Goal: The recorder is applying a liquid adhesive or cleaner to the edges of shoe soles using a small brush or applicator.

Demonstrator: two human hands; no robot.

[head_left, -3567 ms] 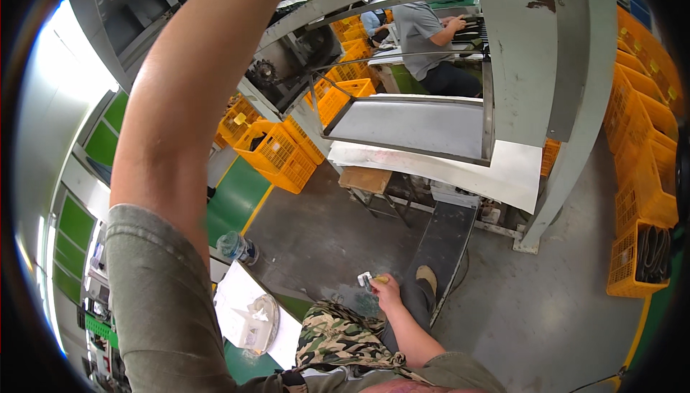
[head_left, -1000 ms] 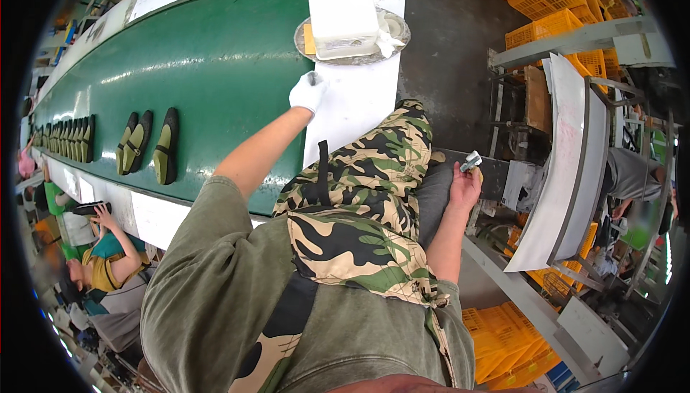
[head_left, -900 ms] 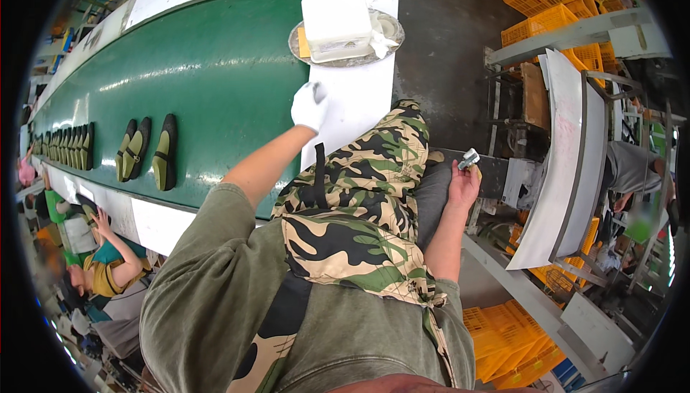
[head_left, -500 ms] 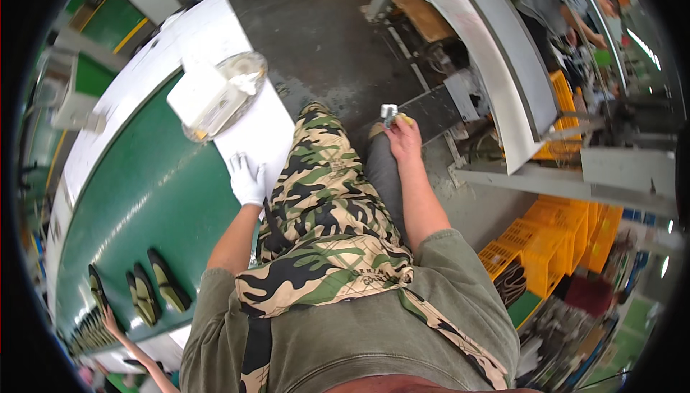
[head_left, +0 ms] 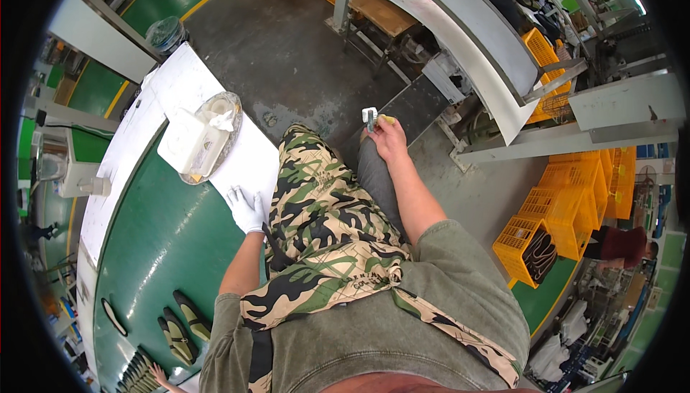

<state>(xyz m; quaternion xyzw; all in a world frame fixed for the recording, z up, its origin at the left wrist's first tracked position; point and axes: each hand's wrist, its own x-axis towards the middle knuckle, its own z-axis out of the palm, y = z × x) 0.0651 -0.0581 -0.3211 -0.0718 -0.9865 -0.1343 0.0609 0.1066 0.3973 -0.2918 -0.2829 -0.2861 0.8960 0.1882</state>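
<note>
My left hand [head_left: 246, 210], in a white glove, lies with its fingers stretched out on the white edge strip [head_left: 248, 156] of the green table, beside my camouflage apron [head_left: 323, 192]. Out in front of my right leg, my bare right hand [head_left: 390, 139] is closed on a small white-and-grey object [head_left: 369, 116]. A yellowish bit also shows at its fingers; what the object is I cannot make out. Beyond my left hand stands an open white lidded box [head_left: 205, 150] on a clear plastic-covered tray [head_left: 233, 116], with crumpled white material in it.
Several green-and-black shoes [head_left: 192, 315] stand on the green table [head_left: 162, 228] at lower left, near another person's hand [head_left: 159, 375]. Yellow crates [head_left: 517, 246] are stacked at right. A metal-framed bench [head_left: 496, 77] runs along the far right, with a wooden stool [head_left: 384, 12] beside it.
The whole view has shifted and turned slightly. The other person's hand has drawn back from a shoe, which now shows a pale face. My hands keep the same pose.
</note>
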